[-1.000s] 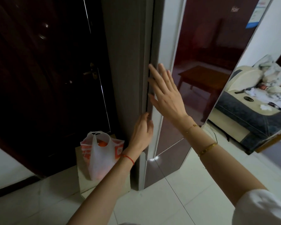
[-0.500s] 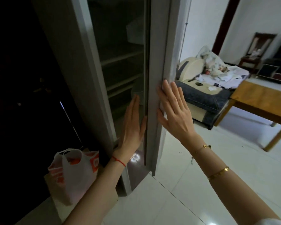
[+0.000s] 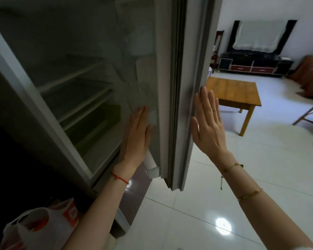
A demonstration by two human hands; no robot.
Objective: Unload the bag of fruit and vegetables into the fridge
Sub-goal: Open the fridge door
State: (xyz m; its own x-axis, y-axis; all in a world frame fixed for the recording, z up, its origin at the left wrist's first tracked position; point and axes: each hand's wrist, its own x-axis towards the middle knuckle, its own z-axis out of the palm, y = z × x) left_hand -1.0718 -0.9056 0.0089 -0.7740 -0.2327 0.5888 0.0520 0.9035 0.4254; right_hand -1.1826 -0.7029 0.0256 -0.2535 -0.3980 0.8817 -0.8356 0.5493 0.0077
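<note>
The grey fridge (image 3: 34, 109) stands open on the left, its bare shelves (image 3: 79, 98) dim inside. Its door (image 3: 177, 87) is swung out edge-on in the middle. My left hand (image 3: 135, 138) lies flat with straight fingers on the door's inner side. My right hand (image 3: 209, 123) is flat against the door's outer edge, fingers straight. The white and orange plastic bag (image 3: 38, 230) of fruit sits at the bottom left beside my left forearm, an orange shape showing through its top.
A wooden table (image 3: 233, 92) stands behind the door on the glossy white tile floor (image 3: 206, 204). A dark TV cabinet (image 3: 255, 65) lines the far wall. A chair leg (image 3: 307, 114) shows at the right edge.
The fridge door has swung wider open, showing the shelves inside. Both hands stayed flat on the door and moved with it. The view turned right, so the bag sits lower left.
</note>
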